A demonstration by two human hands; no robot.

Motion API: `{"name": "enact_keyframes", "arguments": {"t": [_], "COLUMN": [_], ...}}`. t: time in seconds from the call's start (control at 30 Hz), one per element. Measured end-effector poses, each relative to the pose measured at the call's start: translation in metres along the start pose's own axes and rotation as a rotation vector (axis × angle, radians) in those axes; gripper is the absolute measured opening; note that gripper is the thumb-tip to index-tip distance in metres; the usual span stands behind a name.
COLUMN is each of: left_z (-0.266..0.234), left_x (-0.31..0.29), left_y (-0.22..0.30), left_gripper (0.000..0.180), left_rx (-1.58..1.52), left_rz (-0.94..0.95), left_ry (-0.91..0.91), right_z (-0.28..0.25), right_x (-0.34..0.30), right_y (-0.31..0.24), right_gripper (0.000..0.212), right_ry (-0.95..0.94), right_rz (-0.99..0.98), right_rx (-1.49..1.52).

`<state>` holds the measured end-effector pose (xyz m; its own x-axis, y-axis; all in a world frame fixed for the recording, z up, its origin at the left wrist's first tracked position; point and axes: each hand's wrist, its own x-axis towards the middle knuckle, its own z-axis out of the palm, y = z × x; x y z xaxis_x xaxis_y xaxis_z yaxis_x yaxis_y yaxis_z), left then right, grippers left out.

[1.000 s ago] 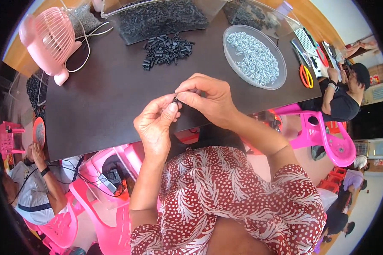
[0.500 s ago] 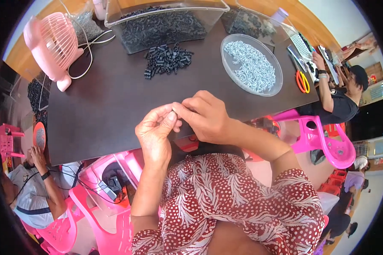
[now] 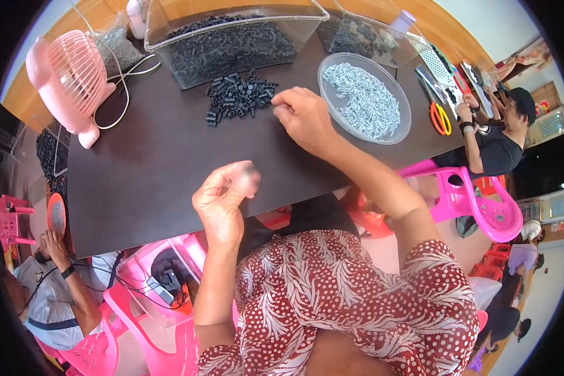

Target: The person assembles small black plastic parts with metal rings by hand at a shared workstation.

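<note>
My left hand (image 3: 222, 200) is closed over the near part of the table, thumb against the fingers. A small dark piece (image 3: 251, 169), blurred, shows at its fingertips. Farther off, my right hand (image 3: 307, 122) is stretched over the table with bent fingers, at the right edge of a pile of short black plastic tubes (image 3: 238, 95). Its fingertips are drawn together, and I cannot make out anything in them. To the right of this hand stands a round clear tub (image 3: 409, 116) with many small silvery screw-like pieces (image 3: 366, 100).
A clear bin (image 3: 182, 75) of black parts stands behind the pile, another bin (image 3: 357, 41) beside it. A pink fan (image 3: 75, 81) with a cord is at left; scissors with orange-yellow handles (image 3: 440, 119) lie right. Other people sit at both sides near pink chairs (image 3: 482, 207).
My hands were together at the fingertips over the near table; now they are apart. The right hand has moved away to the pile of black tubes, while the left has stayed near its place.
</note>
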<state>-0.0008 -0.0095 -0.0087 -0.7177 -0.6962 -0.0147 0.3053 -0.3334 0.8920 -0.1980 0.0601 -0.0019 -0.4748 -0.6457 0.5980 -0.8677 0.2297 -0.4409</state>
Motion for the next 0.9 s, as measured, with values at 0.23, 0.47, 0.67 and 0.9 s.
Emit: {"name": "enact_keyframes", "arguments": {"t": [0.23,0.47,0.67,0.9], "left_z": [-0.003,-0.002,-0.002,-0.005], "left_x": [0.000,-0.002,-0.003,-0.002], "left_y": [-0.003,-0.005,-0.005,-0.005], "left_gripper": [0.018,0.018,0.017,0.018], "left_rx": [-0.045,-0.020,-0.024,-0.041], "left_rz": [0.003,0.026,0.028,0.029], "left_ry": [-0.010,0.008,0.000,-0.006], "right_z": [0.010,0.022,0.033,0.011], "right_x": [0.004,0.002,0.004,-0.009], "right_y": [-0.007,-0.013,-0.013,-0.021], "right_gripper": [0.008,0.014,0.015,0.013], "right_ry": [0.017,-0.109,-0.125,-0.171], "right_rz": [-0.144,-0.040,-0.070,-0.098], "right_rx": [-0.083,-0.198,-0.317,-0.267]}}
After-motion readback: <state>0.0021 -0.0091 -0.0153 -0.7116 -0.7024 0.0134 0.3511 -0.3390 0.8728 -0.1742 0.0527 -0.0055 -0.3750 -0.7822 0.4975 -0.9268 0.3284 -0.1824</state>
